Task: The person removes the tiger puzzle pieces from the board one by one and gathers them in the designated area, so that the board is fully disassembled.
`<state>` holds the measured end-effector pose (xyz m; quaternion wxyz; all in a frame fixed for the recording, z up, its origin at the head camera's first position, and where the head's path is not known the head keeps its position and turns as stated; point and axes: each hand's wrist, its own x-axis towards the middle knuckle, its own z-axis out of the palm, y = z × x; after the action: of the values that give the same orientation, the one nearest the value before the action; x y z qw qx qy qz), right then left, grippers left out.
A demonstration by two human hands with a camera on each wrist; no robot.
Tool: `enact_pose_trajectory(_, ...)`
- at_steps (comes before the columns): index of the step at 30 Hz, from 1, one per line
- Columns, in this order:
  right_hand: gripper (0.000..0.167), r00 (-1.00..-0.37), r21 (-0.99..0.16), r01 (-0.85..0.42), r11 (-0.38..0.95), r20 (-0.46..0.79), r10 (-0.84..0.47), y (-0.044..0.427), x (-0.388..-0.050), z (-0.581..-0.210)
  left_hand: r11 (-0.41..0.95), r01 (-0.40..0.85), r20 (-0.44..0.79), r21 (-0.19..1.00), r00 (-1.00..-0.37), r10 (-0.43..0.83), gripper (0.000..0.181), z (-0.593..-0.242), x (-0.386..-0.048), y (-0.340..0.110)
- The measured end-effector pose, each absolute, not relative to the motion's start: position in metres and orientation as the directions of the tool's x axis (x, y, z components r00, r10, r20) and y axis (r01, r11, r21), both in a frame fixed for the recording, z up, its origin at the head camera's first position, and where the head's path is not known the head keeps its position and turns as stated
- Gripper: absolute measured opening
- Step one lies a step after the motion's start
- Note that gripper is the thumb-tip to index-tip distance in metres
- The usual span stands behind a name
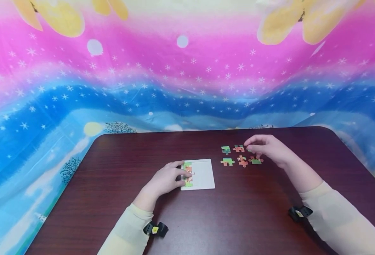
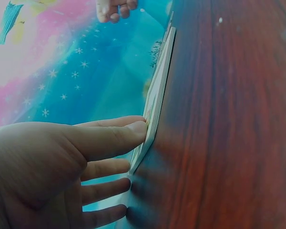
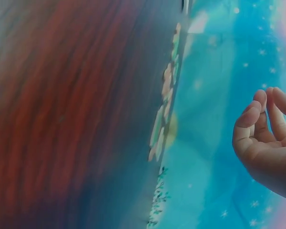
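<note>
A white square tray (image 1: pixel 203 175) lies on the table, with puzzle pieces showing an orange and green picture (image 1: pixel 188 180) along its left side. My left hand (image 1: pixel 166 179) rests its fingers on that side of the tray; in the left wrist view the thumb of this hand (image 2: pixel 62 157) touches the tray's edge (image 2: pixel 155 105). Several loose pieces lie in two rows to the right, among them a green one (image 1: pixel 226 149) and an orange one (image 1: pixel 238 148). Over their right end hovers my right hand (image 1: pixel 270 148), fingers loosely bent; in the right wrist view nothing shows between the fingertips of this hand (image 3: pixel 269 133).
The dark wooden table (image 1: pixel 111 170) has rounded far corners. Behind it and at its sides hangs a pink and blue cloth (image 1: pixel 174 88) with snowflakes and yellow butterflies. Black devices are strapped at the left wrist (image 1: pixel 155 229) and right wrist (image 1: pixel 300 213).
</note>
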<state>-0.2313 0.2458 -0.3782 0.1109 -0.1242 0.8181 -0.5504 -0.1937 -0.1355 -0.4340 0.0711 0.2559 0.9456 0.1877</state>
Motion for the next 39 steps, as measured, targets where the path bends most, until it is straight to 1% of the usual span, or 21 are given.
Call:
enact_pose_trajectory(5,0.022,-0.937,-0.935,-0.092,0.344,-0.035,-0.347,0.234,-0.232,-0.375,0.802,0.474,-0.025,0.364,-0.855,0.518,0.030,-0.434,-0.194,-0.135)
enact_pose_trajectory(8,0.025,-0.933,-0.938,-0.093,0.334,-0.035,-0.358,0.227,-0.234,-0.374,0.806,0.474,-0.018,0.354,-0.859,0.512,0.032,-0.435,-0.195,-0.135)
enact_pose_trajectory(12,0.026,-0.931,-0.937,-0.082,0.341,-0.050,-0.362,0.214,-0.236,-0.373,0.807,0.471,-0.011,0.356,-0.861,0.508,0.032,-0.435,-0.194,-0.135)
enact_pose_trajectory(19,0.032,-0.921,-0.931,-0.074,0.357,-0.073,-0.382,0.191,-0.242,-0.374,0.787,0.492,0.001,0.372,-0.848,0.529,0.031,-0.435,-0.195,-0.137)
enact_pose_trajectory(27,0.018,-0.907,-0.938,-0.112,0.328,-0.038,-0.419,0.173,-0.249,-0.381,0.773,0.522,-0.018,0.360,-0.825,0.565,0.033,-0.433,-0.196,-0.138)
enact_pose_trajectory(34,0.023,-0.902,-0.937,-0.094,0.338,-0.064,-0.428,0.157,-0.253,-0.384,0.780,0.514,-0.047,0.357,-0.824,0.564,0.037,-0.433,-0.196,-0.138)
enact_pose_trajectory(39,0.020,-0.898,-0.939,-0.070,0.336,-0.088,-0.432,0.144,-0.254,-0.386,0.795,0.493,-0.059,0.355,-0.836,0.545,0.038,-0.433,-0.197,-0.137)
